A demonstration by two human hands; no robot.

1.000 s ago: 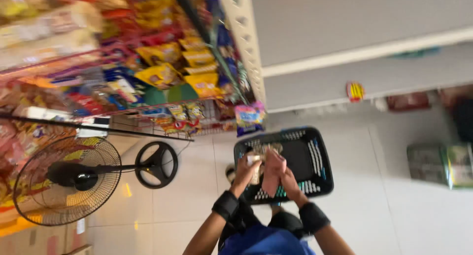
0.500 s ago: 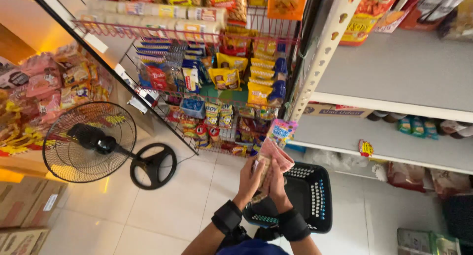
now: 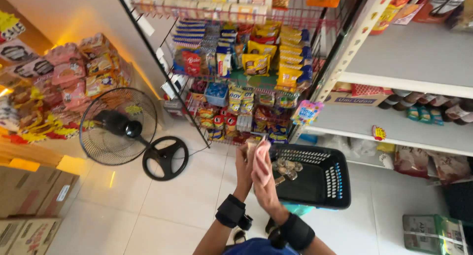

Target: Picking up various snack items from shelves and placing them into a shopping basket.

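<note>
At the far left, cardboard boxes (image 3: 29,196) stand on the tiled floor (image 3: 162,210), and above them packets of goods (image 3: 64,82) are stacked against the wall. Next to them a black standing fan (image 3: 118,126) is tilted, with its round base (image 3: 165,158) resting on the floor. Behind the fan, a wire rack (image 3: 246,63) carries many hanging snack packets in yellow, blue and red. In the lower middle, the left hand (image 3: 243,162) and the right hand (image 3: 262,172) are raised together, palms close, and they hold between them a small pale packet (image 3: 253,147); the fingers of both hands are closed around it, so only its top part shows. Both wrists wear black bands (image 3: 230,210). Just to the right of the hands, a black plastic basket (image 3: 325,186) sits on the floor near the bottom shelf, and some small wrapped items (image 3: 287,167) lie inside it at its left edge. At the right, white shelves (image 3: 394,63) hold a flat box (image 3: 352,97) and dark bottles (image 3: 433,109).
</note>
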